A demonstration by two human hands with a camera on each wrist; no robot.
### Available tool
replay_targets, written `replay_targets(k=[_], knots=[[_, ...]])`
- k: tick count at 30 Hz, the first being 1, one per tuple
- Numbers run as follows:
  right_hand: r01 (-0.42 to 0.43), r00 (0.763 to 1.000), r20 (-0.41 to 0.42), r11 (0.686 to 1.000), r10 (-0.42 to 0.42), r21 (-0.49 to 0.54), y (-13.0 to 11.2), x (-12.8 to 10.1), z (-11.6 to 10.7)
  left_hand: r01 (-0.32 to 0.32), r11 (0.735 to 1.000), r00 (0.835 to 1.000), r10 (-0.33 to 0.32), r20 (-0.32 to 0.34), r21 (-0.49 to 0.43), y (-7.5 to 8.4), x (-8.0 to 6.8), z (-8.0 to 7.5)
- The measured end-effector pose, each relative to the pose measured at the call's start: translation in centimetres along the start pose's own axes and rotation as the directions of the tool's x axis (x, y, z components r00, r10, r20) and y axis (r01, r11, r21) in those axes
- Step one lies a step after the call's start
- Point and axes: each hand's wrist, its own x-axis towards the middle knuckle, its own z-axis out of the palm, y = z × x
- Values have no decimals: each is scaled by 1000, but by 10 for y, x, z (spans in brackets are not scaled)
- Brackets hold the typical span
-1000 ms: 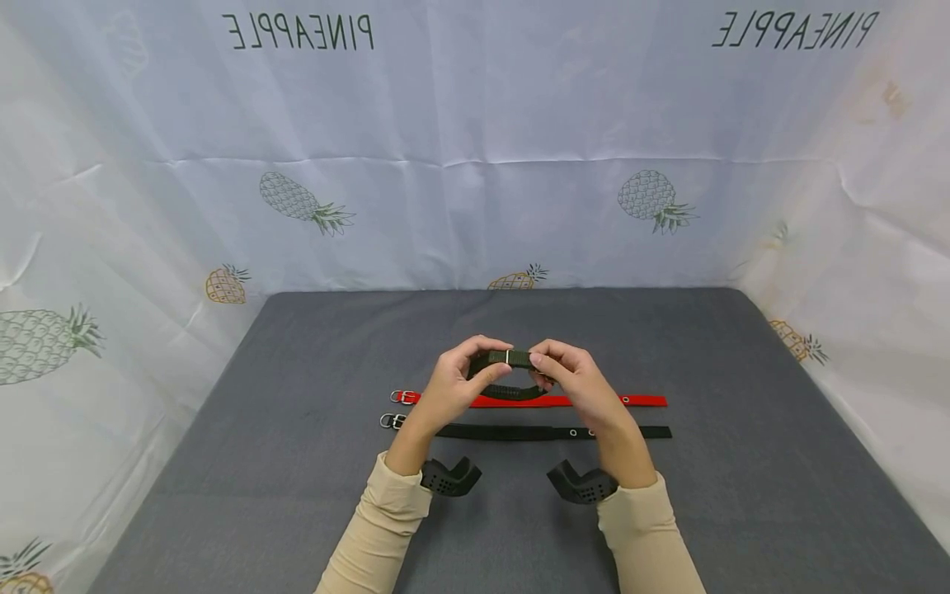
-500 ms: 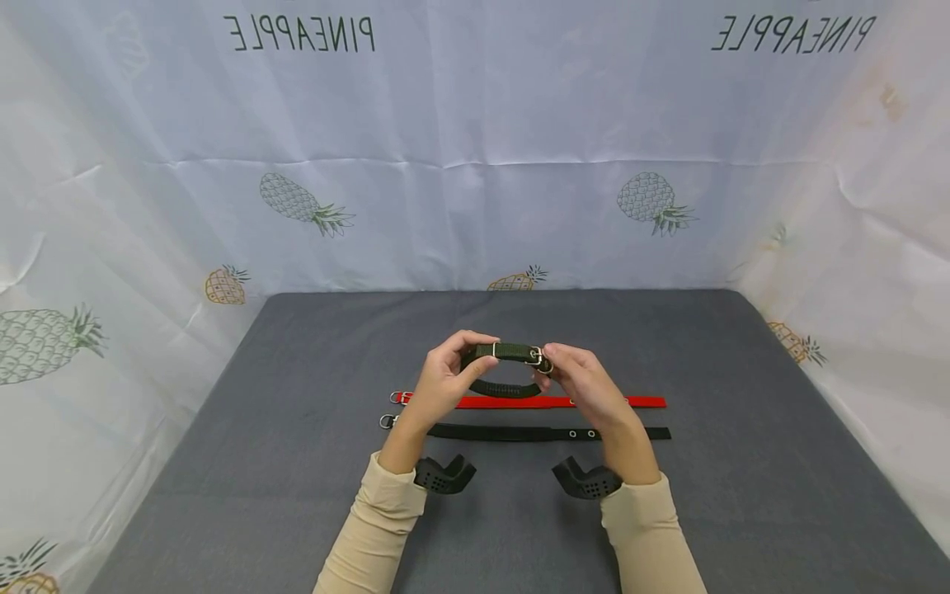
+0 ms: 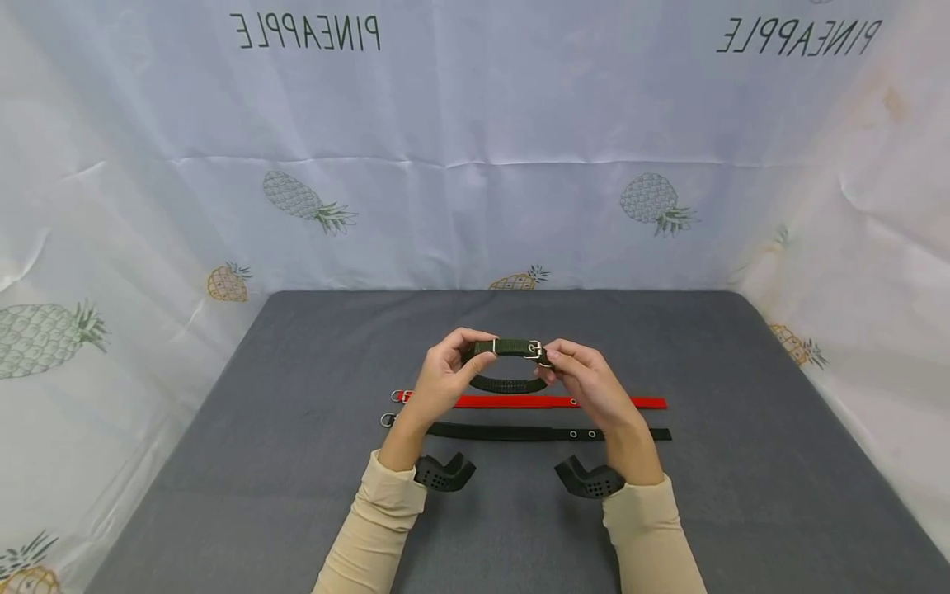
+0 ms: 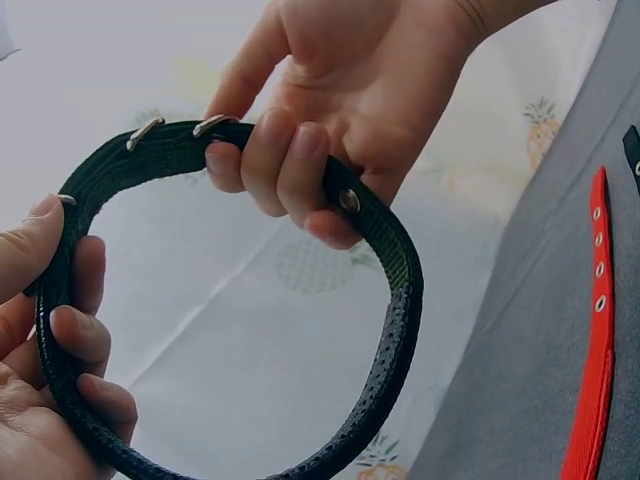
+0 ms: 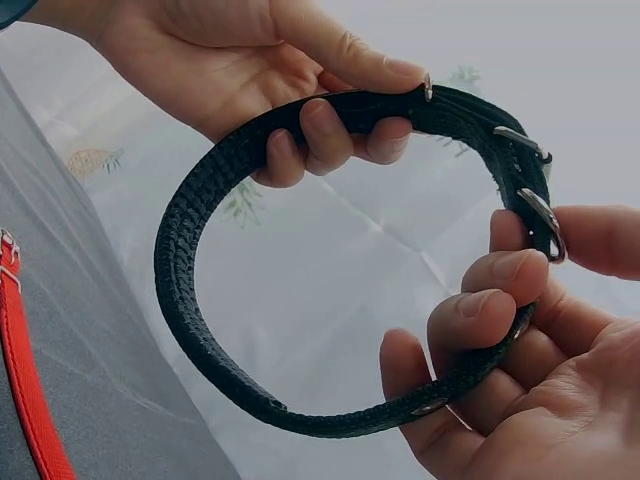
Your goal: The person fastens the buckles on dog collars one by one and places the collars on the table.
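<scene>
A dark green collar [image 3: 512, 347], closed into a loop by its metal buckle [image 3: 534, 350], is held up above the table between both hands. My left hand [image 3: 444, 371] grips its left side, thumb beside the metal keeper [image 5: 428, 88] and fingers curled round the band. On the other side, my right hand [image 3: 590, 384] pinches the band near the buckle and D-ring [image 5: 541, 222], with its fingers curled through the loop. A padded dark section [image 4: 392, 345] forms the loop's far side from the buckle. Part of the band is hidden behind the fingers.
A red collar [image 3: 512, 402] lies flat and straight on the grey table [image 3: 297, 396], with a black collar [image 3: 490, 432] parallel in front. Forearms partly cover both. Black wrist mounts [image 3: 445, 473] sit on the wrists. A white pineapple-print curtain [image 3: 475, 223] surrounds the table.
The right fingers have shifted right, uncovering the buckle. The left hand has moved slightly left, and the collar has risen a little. The red and black collars stay in place.
</scene>
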Motion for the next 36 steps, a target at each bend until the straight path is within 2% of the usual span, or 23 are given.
replay_targets(k=[11, 17, 21, 28, 36], knots=[[56, 998, 28, 996, -54, -68, -2, -5, -11, -2, 996, 999, -1, 35, 86, -2, -1, 0], [-26, 999, 43, 995, 31, -99, -5, -6, -14, 10, 994, 999, -14, 40, 104, -6, -1, -1], [-65, 995, 73, 994, 71, -84, -7, -7, -14, 12, 995, 999, -18, 51, 103, -6, 1, -2], [-47, 992, 115, 996, 55, -71, -7, -5, -17, 24, 997, 996, -30, 85, 71, -4, 3, -2], [-22, 989, 139, 992, 40, -125, -7, -2, -23, -5, 988, 997, -7, 77, 152, -4, 5, -4]])
